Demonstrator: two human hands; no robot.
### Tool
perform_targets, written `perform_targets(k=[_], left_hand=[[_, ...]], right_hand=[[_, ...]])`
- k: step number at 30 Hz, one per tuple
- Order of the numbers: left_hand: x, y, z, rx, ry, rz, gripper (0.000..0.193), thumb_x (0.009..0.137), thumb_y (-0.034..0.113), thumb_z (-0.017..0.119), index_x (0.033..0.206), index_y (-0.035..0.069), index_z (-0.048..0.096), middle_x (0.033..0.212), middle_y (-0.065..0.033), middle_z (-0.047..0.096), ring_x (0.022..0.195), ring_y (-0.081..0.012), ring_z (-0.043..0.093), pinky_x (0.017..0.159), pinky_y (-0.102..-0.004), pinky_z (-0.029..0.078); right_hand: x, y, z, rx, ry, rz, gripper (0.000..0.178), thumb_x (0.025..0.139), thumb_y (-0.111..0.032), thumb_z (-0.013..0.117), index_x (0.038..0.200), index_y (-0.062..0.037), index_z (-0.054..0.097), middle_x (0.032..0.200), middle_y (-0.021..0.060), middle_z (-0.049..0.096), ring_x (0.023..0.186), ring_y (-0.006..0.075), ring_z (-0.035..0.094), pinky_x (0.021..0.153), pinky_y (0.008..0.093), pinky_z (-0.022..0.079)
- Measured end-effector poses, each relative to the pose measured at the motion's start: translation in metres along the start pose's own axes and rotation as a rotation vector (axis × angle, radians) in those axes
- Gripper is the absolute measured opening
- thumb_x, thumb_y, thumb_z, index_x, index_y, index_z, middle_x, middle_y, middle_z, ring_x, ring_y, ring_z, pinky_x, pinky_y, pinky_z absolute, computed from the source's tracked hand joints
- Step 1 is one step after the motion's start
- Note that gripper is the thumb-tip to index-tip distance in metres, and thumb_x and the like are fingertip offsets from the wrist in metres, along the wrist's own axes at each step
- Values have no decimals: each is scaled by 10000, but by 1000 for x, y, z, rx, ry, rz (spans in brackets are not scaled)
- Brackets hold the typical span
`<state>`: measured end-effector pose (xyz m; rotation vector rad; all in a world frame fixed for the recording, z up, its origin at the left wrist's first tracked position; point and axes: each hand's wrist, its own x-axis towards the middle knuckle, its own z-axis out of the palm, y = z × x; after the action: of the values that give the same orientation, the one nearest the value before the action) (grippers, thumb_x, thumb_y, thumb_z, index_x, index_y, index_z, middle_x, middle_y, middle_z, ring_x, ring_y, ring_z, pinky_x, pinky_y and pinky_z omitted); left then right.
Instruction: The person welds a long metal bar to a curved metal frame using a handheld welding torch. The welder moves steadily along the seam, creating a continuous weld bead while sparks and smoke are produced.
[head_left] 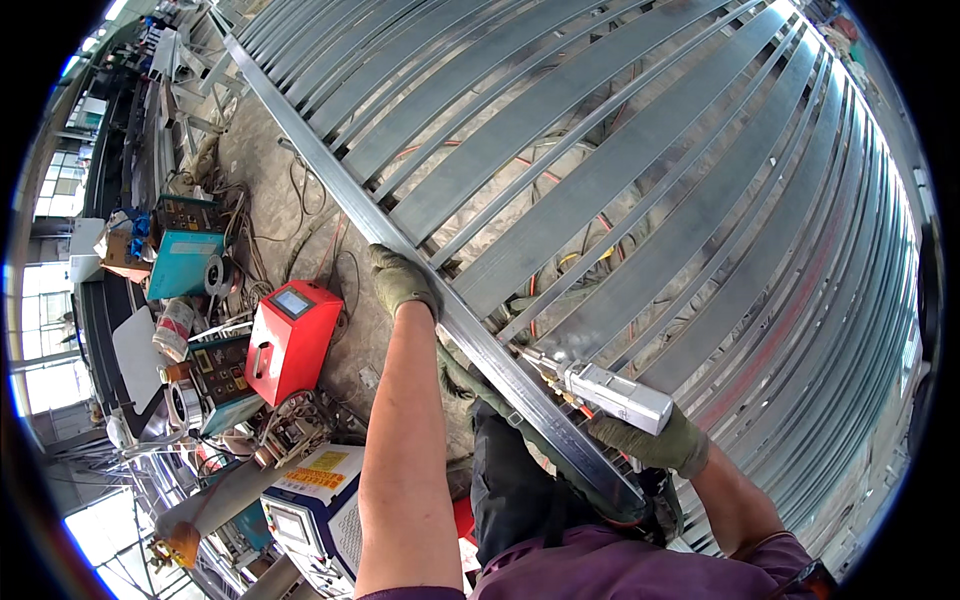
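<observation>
A long frame of grey metal slats point(560, 240) fills the middle and right, edged on my side by a shiny metal rail point(310, 150). My left hand point(403, 281), in an olive work glove, is closed over this rail; its fingertips are partly hidden. Lower right, my gloved right hand point(655, 442) grips a welding gun point(622, 397) with a silver box-shaped body. The gun's narrow nozzle point(530, 355) points left toward the joint of a slat and the rail. A little whitish haze hangs near the nozzle. The gun's handle is hidden by my hand and the gun body.
Left of the frame stand a red machine point(292, 340) with a small screen, teal machines point(187, 250) with wire spools, and a white-and-blue cabinet point(315, 510). Cables point(300, 190) trail over the concrete floor, and hoses point(600, 230) lie beneath the slats. A dark hose runs along the rail near my legs.
</observation>
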<state>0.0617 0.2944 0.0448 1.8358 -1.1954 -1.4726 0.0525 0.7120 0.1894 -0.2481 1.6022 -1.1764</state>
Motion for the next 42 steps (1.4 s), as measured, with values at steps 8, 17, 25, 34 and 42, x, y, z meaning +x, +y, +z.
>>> perform_targets(k=[8, 17, 25, 34, 42], left_hand=[[-30, 20, 5, -167, -89, -53, 781, 1082, 680, 439, 1517, 48, 588, 1439, -117, 668, 1254, -301, 650, 1083, -432, 526], [5, -3, 6, -352, -161, -47, 812, 1069, 713, 440, 1506, 47, 596, 1436, -126, 664, 1260, -302, 640, 1104, -428, 507], [2, -3, 5, -332, -167, -14, 804, 1079, 703, 422, 1479, 28, 599, 1386, -146, 672, 1182, -331, 668, 1007, -463, 574], [35, -19, 1, -372, -181, -9, 759, 1091, 652, 441, 1486, 24, 604, 1416, -150, 665, 1193, -311, 665, 1020, -436, 564], [27, -16, 4, -392, -207, -46, 713, 1078, 670, 439, 1519, 125, 570, 1471, -124, 633, 1242, -356, 640, 1041, -512, 548]], right_hand=[[-8, 19, -8, 61, -17, 60, 507, 958, -260, 864, 1397, -62, 704, 1183, 62, 791, 1012, 123, 701, 908, 315, 587], [-9, 26, -3, -19, -24, -36, 499, 963, -314, 853, 1382, -79, 717, 1216, 80, 795, 1095, 149, 729, 975, 330, 576], [-9, 16, -2, 0, -46, 31, 490, 962, -315, 850, 1373, -84, 716, 1250, 95, 787, 1126, 162, 739, 997, 332, 583], [-11, 2, -2, -71, -68, 83, 484, 948, -302, 860, 1362, -96, 721, 1254, 105, 784, 1132, 204, 752, 1003, 340, 593], [-12, -2, -2, -42, -56, 103, 492, 945, -310, 862, 1364, -96, 720, 1244, 101, 787, 1126, 200, 754, 993, 341, 595]])
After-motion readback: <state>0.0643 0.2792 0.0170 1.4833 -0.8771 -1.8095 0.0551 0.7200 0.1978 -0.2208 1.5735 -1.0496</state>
